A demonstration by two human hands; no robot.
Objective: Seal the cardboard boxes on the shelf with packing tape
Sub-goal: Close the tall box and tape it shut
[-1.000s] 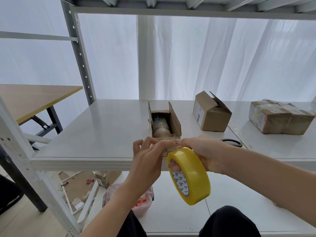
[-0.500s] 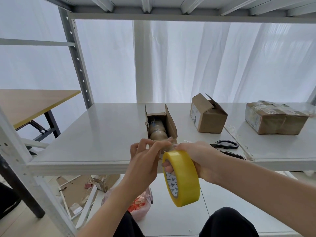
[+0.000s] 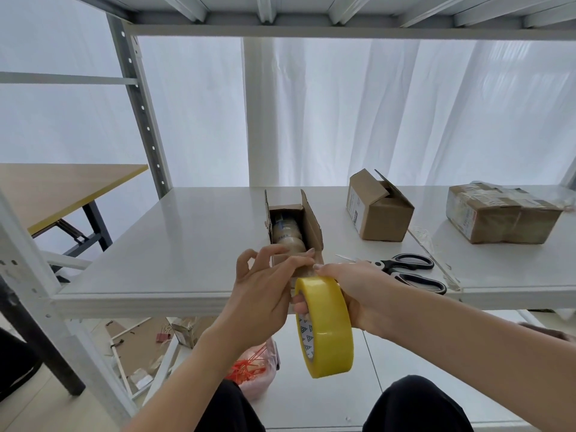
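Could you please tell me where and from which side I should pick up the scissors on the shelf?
I would take the scissors by the black handle loops, coming from the right front: they lie flat near the shelf edge, loops to the right, blades pointing left toward the narrow open box, where the right hand holding the tape roll crowds them.

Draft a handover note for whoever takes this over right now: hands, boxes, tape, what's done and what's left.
Left hand: pinches at the top of the tape roll, apparently its free end.
Right hand: grips the roll, fingers through its core.
Narrow box, just behind the hands: flaps up, untaped.
Middle box: flaps open.
Right box: looks taped already.
Scissors lie on the shelf, right of the hands.
Left to do: pull tape, then close and seal both open boxes.
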